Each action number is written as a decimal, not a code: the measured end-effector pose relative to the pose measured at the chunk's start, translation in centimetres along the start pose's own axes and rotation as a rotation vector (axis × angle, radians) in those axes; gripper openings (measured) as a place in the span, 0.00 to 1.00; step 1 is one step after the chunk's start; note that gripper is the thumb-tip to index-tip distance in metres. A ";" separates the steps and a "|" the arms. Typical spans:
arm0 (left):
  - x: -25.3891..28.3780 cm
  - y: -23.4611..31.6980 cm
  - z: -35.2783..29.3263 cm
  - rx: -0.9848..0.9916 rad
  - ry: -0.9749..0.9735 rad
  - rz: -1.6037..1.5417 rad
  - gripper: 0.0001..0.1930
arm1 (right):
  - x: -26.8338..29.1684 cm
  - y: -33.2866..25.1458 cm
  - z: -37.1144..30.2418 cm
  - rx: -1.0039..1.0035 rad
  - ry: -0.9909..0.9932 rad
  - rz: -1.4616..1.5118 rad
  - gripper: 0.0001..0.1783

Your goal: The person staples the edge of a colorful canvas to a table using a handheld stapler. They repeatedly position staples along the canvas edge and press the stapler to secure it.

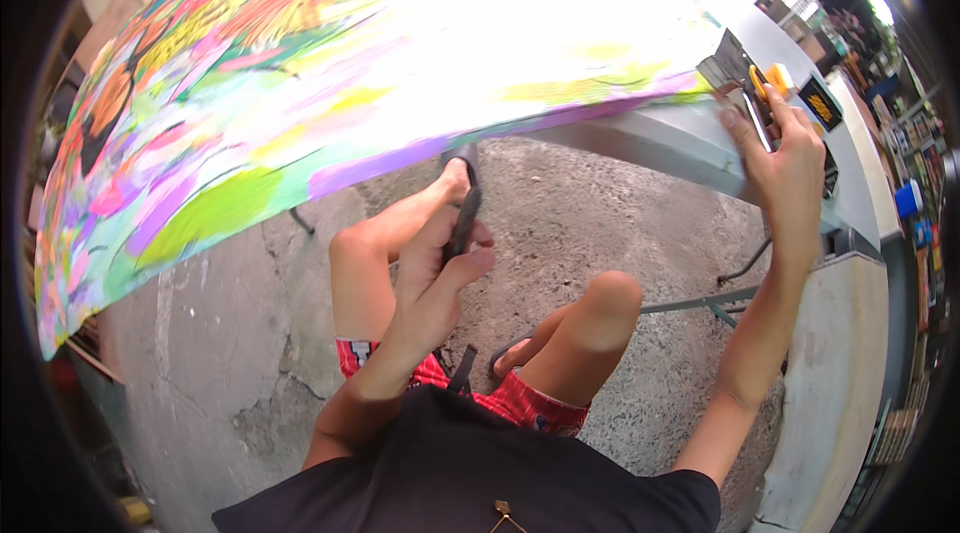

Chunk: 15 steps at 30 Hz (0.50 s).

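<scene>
My left hand (440,268) is closed around the handle of a dark, narrow tool (466,208); its tip reaches up to the near edge of a brightly painted canvas (400,123), and I cannot tell what kind of tool it is. At the right end of the table, my right hand (785,155) bends its fingers around something slim and partly silver (757,121), mostly covered by the hand. Just past those fingertips are a yellow-orange object (775,79) and a grey metallic piece (727,63) by the canvas corner. A black box with yellow print (820,105) lies beside them.
The canvas rests on a grey table (650,145), its middle washed out by glare. My bare knees are below its edge, above a rough concrete floor (540,203). A pale bench (830,373) runs along the right. Farther right are crowded shelves and a blue container (908,199).
</scene>
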<state>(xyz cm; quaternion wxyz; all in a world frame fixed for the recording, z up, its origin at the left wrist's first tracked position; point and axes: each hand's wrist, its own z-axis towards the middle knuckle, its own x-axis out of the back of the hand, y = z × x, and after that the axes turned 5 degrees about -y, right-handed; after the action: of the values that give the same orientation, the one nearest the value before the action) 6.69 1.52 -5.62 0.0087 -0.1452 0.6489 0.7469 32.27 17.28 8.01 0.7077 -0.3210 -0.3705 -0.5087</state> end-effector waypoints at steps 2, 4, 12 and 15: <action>0.8 -0.2 0.1 -0.005 -0.065 0.036 0.10 | -0.4 0.2 0.7 -0.009 -0.060 -0.008 0.39; 0.4 0.0 0.3 -0.029 -0.060 0.000 0.05 | -0.3 0.4 0.7 -0.039 -0.087 -0.008 0.37; -0.5 1.2 -0.1 -0.123 -0.069 -0.019 0.17 | -1.8 -3.6 -6.2 0.525 0.442 0.248 0.21; -1.5 1.2 0.1 -0.151 0.001 0.012 0.23 | -3.9 -9.1 -11.3 0.464 -0.227 0.774 0.17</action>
<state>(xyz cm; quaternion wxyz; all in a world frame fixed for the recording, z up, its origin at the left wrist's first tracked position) 7.85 1.67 -4.08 -0.0070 -0.1417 0.5914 0.7938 24.99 7.24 -0.49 0.8535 -0.3226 -0.4027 -0.0725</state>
